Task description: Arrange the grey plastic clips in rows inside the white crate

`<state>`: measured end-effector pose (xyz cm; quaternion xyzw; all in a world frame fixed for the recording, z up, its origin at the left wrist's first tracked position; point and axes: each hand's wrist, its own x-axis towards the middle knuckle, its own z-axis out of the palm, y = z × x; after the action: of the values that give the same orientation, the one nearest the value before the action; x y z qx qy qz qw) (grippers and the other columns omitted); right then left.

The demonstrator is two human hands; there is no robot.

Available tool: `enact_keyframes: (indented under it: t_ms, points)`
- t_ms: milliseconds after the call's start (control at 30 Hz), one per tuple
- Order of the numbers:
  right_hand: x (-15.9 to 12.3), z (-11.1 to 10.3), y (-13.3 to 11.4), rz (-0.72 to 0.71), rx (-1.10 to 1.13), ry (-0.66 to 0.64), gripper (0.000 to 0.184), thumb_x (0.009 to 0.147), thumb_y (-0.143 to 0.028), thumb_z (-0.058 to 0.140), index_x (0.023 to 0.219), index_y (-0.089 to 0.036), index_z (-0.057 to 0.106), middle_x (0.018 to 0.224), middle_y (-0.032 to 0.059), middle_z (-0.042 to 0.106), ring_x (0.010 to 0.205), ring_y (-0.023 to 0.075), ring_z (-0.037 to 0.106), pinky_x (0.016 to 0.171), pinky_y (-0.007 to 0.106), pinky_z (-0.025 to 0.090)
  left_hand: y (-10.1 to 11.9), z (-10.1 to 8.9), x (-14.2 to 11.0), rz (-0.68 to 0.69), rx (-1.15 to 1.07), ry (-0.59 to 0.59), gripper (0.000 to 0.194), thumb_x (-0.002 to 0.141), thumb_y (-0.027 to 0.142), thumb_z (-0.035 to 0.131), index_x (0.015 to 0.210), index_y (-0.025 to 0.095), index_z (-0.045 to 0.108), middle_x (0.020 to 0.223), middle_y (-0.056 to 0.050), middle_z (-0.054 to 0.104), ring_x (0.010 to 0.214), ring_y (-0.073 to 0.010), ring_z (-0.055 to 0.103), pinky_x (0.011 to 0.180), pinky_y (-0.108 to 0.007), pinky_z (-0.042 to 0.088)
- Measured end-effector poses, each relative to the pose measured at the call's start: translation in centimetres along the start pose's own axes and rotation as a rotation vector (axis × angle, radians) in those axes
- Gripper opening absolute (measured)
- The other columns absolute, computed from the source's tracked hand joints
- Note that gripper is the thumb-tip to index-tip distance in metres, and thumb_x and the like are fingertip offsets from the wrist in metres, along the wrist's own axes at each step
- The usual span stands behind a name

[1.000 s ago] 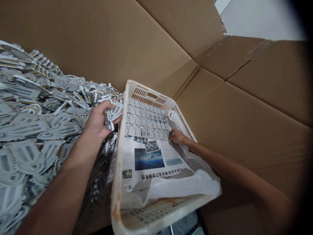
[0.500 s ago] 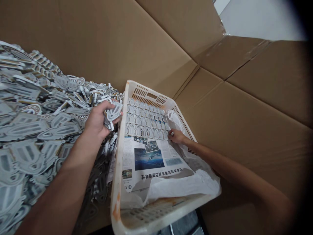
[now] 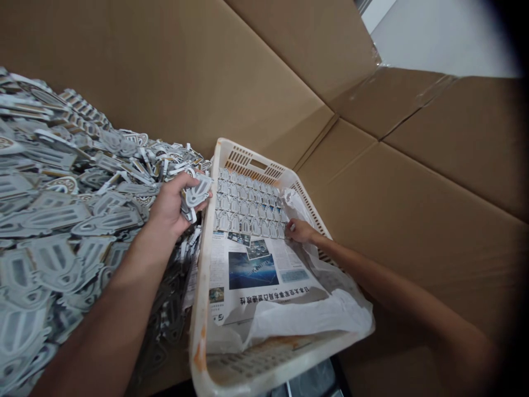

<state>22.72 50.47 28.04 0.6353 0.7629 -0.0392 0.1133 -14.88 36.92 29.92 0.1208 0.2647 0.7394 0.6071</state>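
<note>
My left hand is closed round a small stack of flat grey-white pieces with slots and rounded ends. It is beside the left rim of a white plastic basket. Inside the basket, similar flat pieces lie in several neat rows on a newspaper. My right hand reaches over the basket's right side. Its fingers pinch at the piece on the right end of the front row, and the fingertips partly hide that piece.
A large heap of the same loose pieces fills the left side. Tall cardboard walls enclose the back and right. Crumpled white paper lines the basket's near and right sides. Rusty orange stains mark the rim.
The whole view has shifted slightly, so the heap and basket sit a little further right and lower. Both hands keep nearly the same places relative to the basket.
</note>
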Motion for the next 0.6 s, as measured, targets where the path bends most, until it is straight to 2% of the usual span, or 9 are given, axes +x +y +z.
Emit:
enact_keyframes:
  t_ms: [67, 133, 167, 233, 333, 433, 533, 600]
  points:
    - [0.4, -1.7, -1.2, -0.008, 0.028, 0.048, 0.017, 0.09, -0.016, 0.068, 0.105, -0.012, 0.074, 0.106, 0.0118, 0.076, 0.09, 0.02, 0.068, 0.075, 0.025, 0.047, 0.1, 0.4, -0.5, 0.024, 0.062, 0.034, 0.022, 0.059, 0.012, 0.063, 0.081, 0.014, 0.059, 0.063, -0.004, 0.061, 0.05, -0.0146, 0.06, 0.035, -0.018, 0.039]
    - [0.6, -3.9, -3.3, -0.068, 0.167, 0.082, 0.014, 0.097, -0.022, 0.063, 0.099, -0.012, 0.073, 0.1, 0.0119, 0.075, 0.087, 0.0191, 0.067, 0.076, 0.026, 0.05, 0.2, 0.5, -0.9, 0.002, 0.091, -0.045, 0.028, 0.057, 0.016, 0.063, 0.085, 0.015, 0.062, 0.064, -0.004, 0.059, 0.049, -0.0141, 0.059, 0.036, -0.017, 0.042]
    - [0.4, -5.1, -4.8, -0.129, 0.289, 0.066, 0.02, 0.101, -0.027, 0.059, 0.098, -0.012, 0.071, 0.097, 0.0117, 0.074, 0.084, 0.0179, 0.067, 0.074, 0.027, 0.051, 0.3, 0.5, -1.2, -0.01, 0.099, -0.116, 0.032, 0.056, 0.017, 0.064, 0.088, 0.015, 0.063, 0.066, -0.005, 0.061, 0.049, -0.0137, 0.058, 0.036, -0.018, 0.042]
    - [-0.5, -7.4, -8.2, -0.282, 0.589, -0.027, 0.032, 0.107, -0.04, 0.052, 0.102, -0.013, 0.069, 0.097, 0.0114, 0.073, 0.078, 0.0154, 0.066, 0.071, 0.026, 0.054, 0.3, 0.3, -1.6, -0.015, 0.118, -0.268, 0.036, 0.054, 0.019, 0.066, 0.09, 0.016, 0.065, 0.076, -0.008, 0.066, 0.048, -0.0131, 0.057, 0.035, -0.019, 0.04]
    - [-3.3, -10.2, -13.8, -0.515, 0.944, -0.227, 0.043, 0.11, -0.05, 0.045, 0.112, -0.014, 0.068, 0.108, 0.0127, 0.072, 0.084, 0.0149, 0.068, 0.07, 0.026, 0.055, 0.4, -0.1, -2.2, -0.023, 0.166, -0.462, 0.036, 0.053, 0.021, 0.071, 0.088, 0.015, 0.067, 0.087, -0.012, 0.07, 0.046, -0.0135, 0.057, 0.035, -0.021, 0.038]
    - [-6.1, -11.4, -18.6, -0.638, 1.044, -0.338, 0.05, 0.109, -0.058, 0.043, 0.106, -0.014, 0.067, 0.099, 0.0111, 0.071, 0.082, 0.0149, 0.066, 0.065, 0.024, 0.053, 0.6, -0.4, -2.7, -0.058, 0.262, -0.608, 0.036, 0.053, 0.025, 0.077, 0.086, 0.014, 0.069, 0.085, -0.012, 0.07, 0.045, -0.0151, 0.057, 0.038, -0.024, 0.042]
    - [-7.1, -11.4, -21.4, -0.653, 1.033, -0.302, 0.043, 0.106, -0.055, 0.054, 0.09, -0.016, 0.062, 0.085, 0.0062, 0.067, 0.074, 0.0124, 0.061, 0.061, 0.022, 0.048, 0.8, -0.7, -3.0, -0.086, 0.328, -0.691, 0.037, 0.054, 0.028, 0.081, 0.087, 0.015, 0.07, 0.085, -0.012, 0.07, 0.045, -0.0159, 0.058, 0.039, -0.026, 0.044]
    - [-6.8, -11.4, -22.2, -0.64, 1.055, -0.229, 0.035, 0.105, -0.047, 0.058, 0.087, -0.017, 0.059, 0.082, 0.0037, 0.064, 0.071, 0.0112, 0.058, 0.06, 0.022, 0.047, 0.9, -0.8, -3.0, -0.104, 0.331, -0.711, 0.038, 0.056, 0.028, 0.082, 0.09, 0.016, 0.069, 0.086, -0.011, 0.07, 0.046, -0.016, 0.059, 0.04, -0.026, 0.045]
